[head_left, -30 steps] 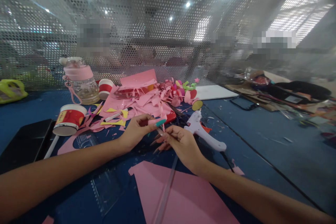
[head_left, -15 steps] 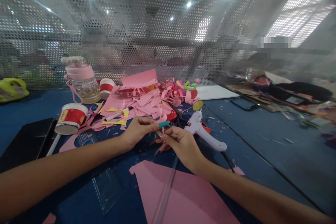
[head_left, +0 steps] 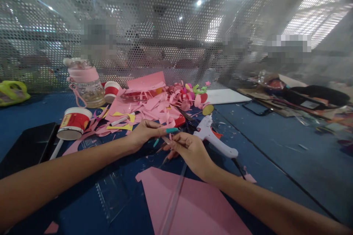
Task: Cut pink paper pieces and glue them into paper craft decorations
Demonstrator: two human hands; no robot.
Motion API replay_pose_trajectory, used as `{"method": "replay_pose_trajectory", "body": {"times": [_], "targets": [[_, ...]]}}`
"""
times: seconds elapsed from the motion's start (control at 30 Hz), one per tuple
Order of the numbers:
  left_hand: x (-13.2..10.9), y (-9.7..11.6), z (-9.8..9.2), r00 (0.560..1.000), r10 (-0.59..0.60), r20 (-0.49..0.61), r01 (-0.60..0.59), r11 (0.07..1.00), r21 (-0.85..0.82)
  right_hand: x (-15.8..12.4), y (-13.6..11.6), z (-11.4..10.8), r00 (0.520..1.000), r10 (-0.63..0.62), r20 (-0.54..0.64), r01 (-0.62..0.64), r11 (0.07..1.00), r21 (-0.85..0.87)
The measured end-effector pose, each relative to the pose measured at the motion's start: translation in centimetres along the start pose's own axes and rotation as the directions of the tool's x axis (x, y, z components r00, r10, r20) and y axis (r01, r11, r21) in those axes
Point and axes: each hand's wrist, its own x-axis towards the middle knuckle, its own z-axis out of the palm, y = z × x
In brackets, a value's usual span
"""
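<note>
My left hand [head_left: 146,136], with long teal nails, is closed in a pinch above the middle of the table. Its fingertips meet those of my right hand [head_left: 191,150], which is also pinched. Between the two sits a small strip of pink paper [head_left: 170,137], mostly hidden by the fingers. Below them a large pink paper sheet [head_left: 201,205] lies on the table, crossed by a long pale translucent stick [head_left: 174,202]. Just right of my right hand rests a white glue gun [head_left: 216,141].
Behind my hands is a heap of pink paper scraps [head_left: 149,106]. Left stand a red-and-white paper cup [head_left: 74,123], a pink-lidded bottle [head_left: 88,88] and a black flat object [head_left: 29,148]. A clear plastic bag [head_left: 113,196] lies nearer. A perforated metal screen [head_left: 165,25] closes the back.
My fingers have shifted slightly around the small strip, and another teal nail now shows below my left hand. Both hands stay in about the same place.
</note>
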Motion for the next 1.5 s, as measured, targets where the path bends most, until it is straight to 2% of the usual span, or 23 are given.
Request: {"method": "replay_pose_trajectory", "body": {"times": [0.17, 0.5, 1.13, 1.27, 1.5], "targets": [[0.3, -0.1, -0.4, 0.997, -0.012, 0.072, 0.011, 1.0, 0.014, 0.1, 0.0, 0.1, 1.0, 0.02, 0.004, -0.02, 0.999, 0.031], [0.6, -0.2, -1.0, 0.992, -0.025, 0.125, 0.024, 1.0, 0.012, 0.0, -0.3, 0.3, 1.0, 0.019, 0.023, -0.02, 0.999, 0.031], [0.5, 0.1, -0.6, 0.985, -0.083, 0.151, 0.076, 0.996, 0.049, 0.2, 0.1, 0.1, 0.999, 0.033, 0.021, -0.035, 0.994, 0.101], [0.3, 0.0, -0.3, 0.991, -0.049, 0.124, 0.038, 0.995, 0.087, 0.2, 0.3, -0.1, 0.998, 0.057, 0.027, -0.059, 0.994, 0.09], [0.4, -0.1, -0.1, 0.995, -0.097, -0.038, 0.096, 0.995, -0.04, 0.1, 0.3, 0.0, 0.999, 0.032, 0.013, -0.032, 0.999, -0.02]]}}
